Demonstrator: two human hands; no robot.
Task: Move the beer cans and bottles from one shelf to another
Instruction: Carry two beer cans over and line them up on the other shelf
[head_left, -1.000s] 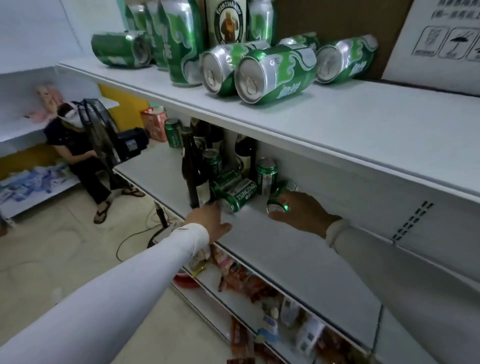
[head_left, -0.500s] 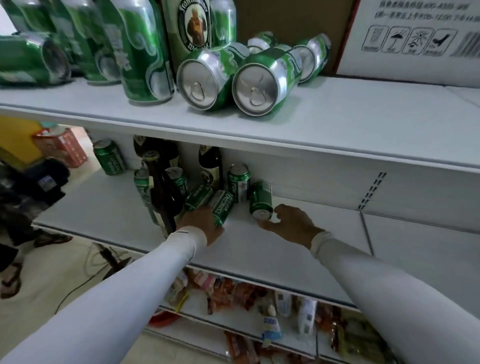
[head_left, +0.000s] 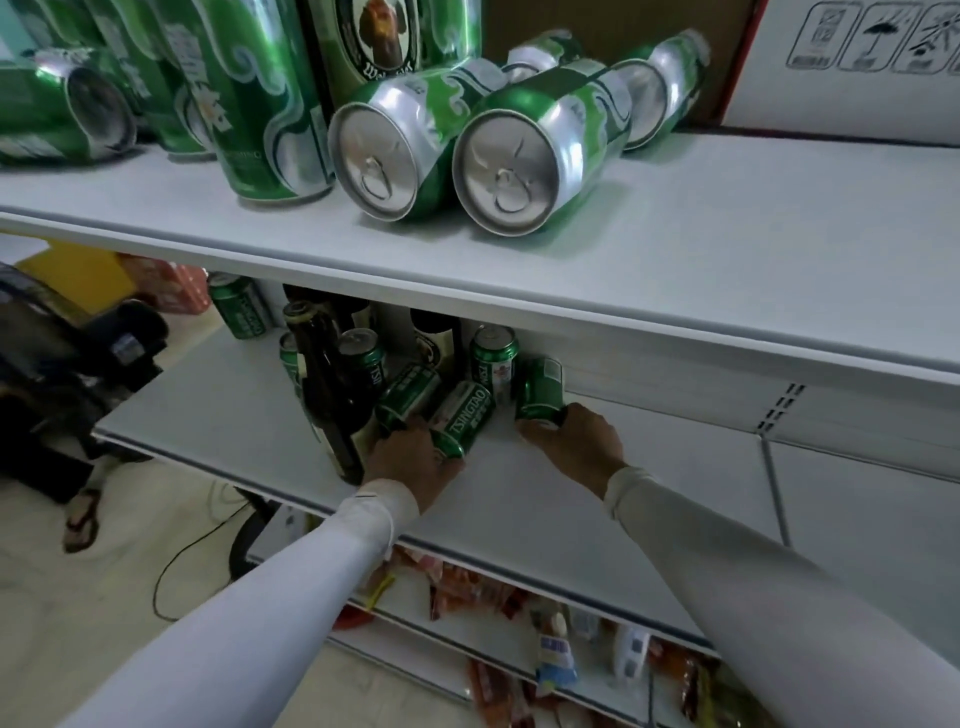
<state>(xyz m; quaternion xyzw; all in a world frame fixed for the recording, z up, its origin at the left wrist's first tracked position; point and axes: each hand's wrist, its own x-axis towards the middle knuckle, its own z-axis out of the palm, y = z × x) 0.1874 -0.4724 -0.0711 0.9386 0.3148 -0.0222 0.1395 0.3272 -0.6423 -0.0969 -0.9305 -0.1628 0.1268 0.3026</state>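
Note:
On the middle shelf stand a dark beer bottle and several green cans, some upright, some lying. My left hand grips the near end of a lying Tsingtao can, beside another lying can. To the right, my right hand holds the near end of a third lying green can, thumb under it. The upper shelf carries larger green cans, two lying with their tops toward me and others upright.
A white cardboard box sits at the upper shelf's back right. Snack packets fill the lowest shelf. On the left a black fan stands on the floor, and a person's sandalled foot shows beside it.
The view has shifted closer to the shelves. My left hand has closed round the Tsingtao can's end. My right hand has gone from touching the lying can to holding it.

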